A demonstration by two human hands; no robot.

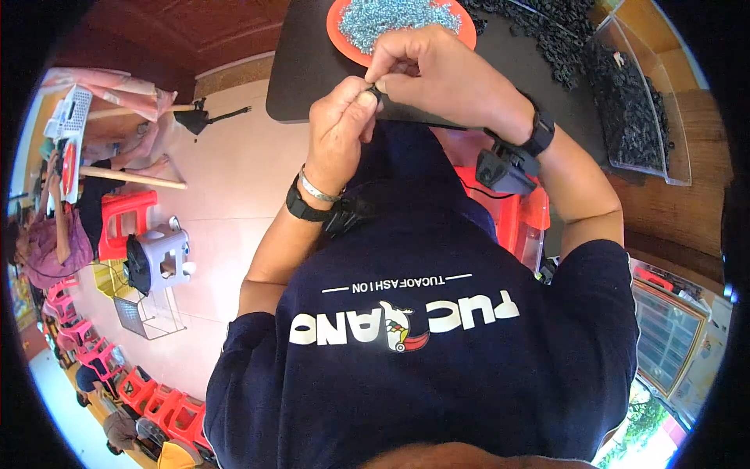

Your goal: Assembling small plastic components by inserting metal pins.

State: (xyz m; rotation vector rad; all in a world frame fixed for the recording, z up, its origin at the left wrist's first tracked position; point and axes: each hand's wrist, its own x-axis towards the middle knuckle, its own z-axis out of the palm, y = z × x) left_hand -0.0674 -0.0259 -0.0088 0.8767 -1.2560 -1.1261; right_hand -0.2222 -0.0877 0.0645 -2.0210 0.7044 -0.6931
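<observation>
Both hands meet at the near edge of the dark table. My left hand point(337, 129) pinches a small black piece point(375, 93) between thumb and fingers; its exact kind cannot be made out. My right hand point(426, 70) has its thumb and fingertips closed at the top of that same piece, and whether it grips anything smaller is hidden. Just beyond my right hand lies an orange-red round plate point(334, 33) heaped with tiny shiny blue-silver metal parts point(391, 17).
On the dark table point(301, 74), loose small black pieces point(551, 35) are piled at the far right. A clear plastic bin point(678, 160) beside them holds more. Red stools point(168, 410) line the lower left. Another person point(55, 242) sits at a table on the left.
</observation>
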